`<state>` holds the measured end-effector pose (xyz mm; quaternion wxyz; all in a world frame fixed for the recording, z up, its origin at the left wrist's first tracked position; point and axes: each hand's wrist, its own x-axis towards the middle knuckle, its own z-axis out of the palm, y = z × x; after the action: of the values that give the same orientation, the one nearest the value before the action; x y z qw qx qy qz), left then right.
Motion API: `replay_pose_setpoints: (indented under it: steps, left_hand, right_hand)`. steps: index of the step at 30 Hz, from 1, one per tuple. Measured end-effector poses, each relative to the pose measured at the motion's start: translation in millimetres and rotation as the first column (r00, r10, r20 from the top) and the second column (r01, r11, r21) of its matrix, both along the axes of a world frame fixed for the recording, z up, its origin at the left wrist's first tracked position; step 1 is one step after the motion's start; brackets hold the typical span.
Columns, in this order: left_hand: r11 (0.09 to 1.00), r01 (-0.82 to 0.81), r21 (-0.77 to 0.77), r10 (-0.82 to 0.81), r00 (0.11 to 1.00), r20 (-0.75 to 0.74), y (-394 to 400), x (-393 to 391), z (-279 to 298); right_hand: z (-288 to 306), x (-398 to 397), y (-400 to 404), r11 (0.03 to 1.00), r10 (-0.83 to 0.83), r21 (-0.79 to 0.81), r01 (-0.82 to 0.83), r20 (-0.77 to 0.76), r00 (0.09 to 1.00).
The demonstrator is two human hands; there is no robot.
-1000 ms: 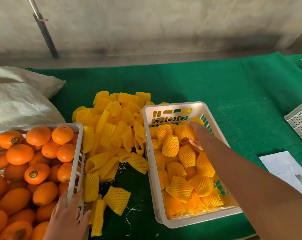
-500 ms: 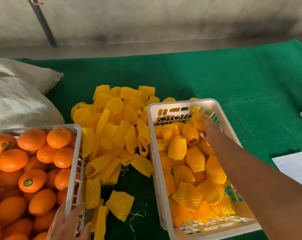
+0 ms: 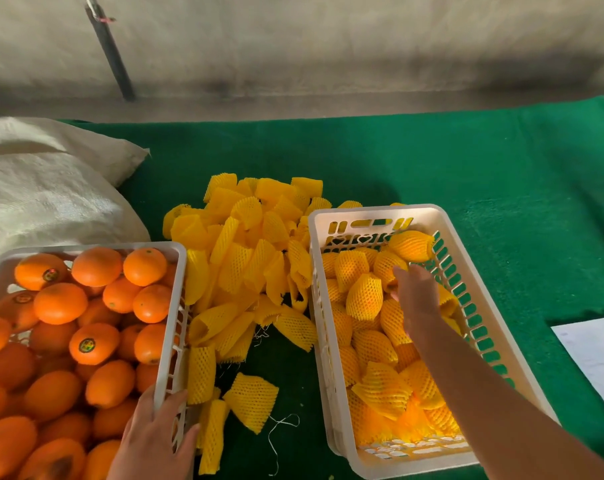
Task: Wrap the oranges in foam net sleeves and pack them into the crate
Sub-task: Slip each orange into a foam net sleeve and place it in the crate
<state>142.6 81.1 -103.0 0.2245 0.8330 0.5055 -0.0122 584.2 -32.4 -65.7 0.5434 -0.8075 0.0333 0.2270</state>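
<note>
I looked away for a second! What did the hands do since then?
The right hand let go of a wrapped orange at the crate's far end and drew back, open. The left hand kept holding the crate of bare oranges.

**Table layout**

Crate of bare oranges (image 3: 61, 303) at left, sack (image 3: 47, 188) behind it. Loose sleeves (image 3: 248, 258) piled in the middle. Crate of wrapped oranges (image 3: 366, 296) at right; paper sheet (image 3: 598, 358) further right, on the table (image 3: 501, 168).
</note>
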Motion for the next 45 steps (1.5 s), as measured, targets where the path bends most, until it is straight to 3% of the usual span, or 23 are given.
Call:
replay_pose_setpoints:
  steps: [4,7,10,18,22,25,31,37,45]
  left_hand:
    - [0.998,-0.036,-0.054,0.035,0.999,-0.014,-6.0,-2.2,3.6]
    - [0.999,-0.038,-0.035,0.039,0.999,0.038,-11.2,-3.3,8.2]
    - [0.999,-0.032,-0.013,0.033,0.996,0.087,-14.7,-6.0,11.5]
    - [0.998,-0.045,0.051,0.03,0.963,0.267,5.0,-17.5,26.1]
    - [0.975,-0.12,0.186,0.053,0.943,0.329,51.4,-27.6,40.3]
    - [0.965,-0.103,0.241,0.02,0.946,0.323,87.6,-22.6,50.9]
    - [0.985,0.028,0.168,-0.06,0.98,0.188,123.0,9.4,60.0]
    - [0.979,0.013,0.202,-0.031,0.996,0.089,130.6,31.7,46.0]
    - [0.964,-0.054,0.259,0.028,0.994,0.103,143.2,41.5,30.0]
  right_hand:
    - [-1.2,-94.6,-11.9,0.971,0.224,-0.109,-0.212,0.113,0.968]
    - [-9.5,-152.0,-16.9,0.902,0.425,-0.144,-0.408,0.115,0.898]
    - [-19.3,-182.2,-18.4,0.828,0.544,-0.273,-0.489,0.187,0.818]
    - [-21.5,-180.6,-24.0,0.802,0.572,-0.368,-0.471,0.247,0.782]
    - [-23.8,-182.7,-22.5,0.793,0.588,-0.387,-0.471,0.284,0.757]
    - [-23.9,-184.1,-21.7,0.811,0.56,-0.365,-0.457,0.259,0.787]
    - [-22.5,-186.4,-22.4,0.805,0.562,-0.383,-0.453,0.248,0.789]
    - [-25.9,-186.2,-21.4,0.817,0.551,-0.378,-0.435,0.289,0.783]
    - [-37.4,-180.8,-20.1,0.82,0.547,-0.395,-0.413,0.331,0.769]
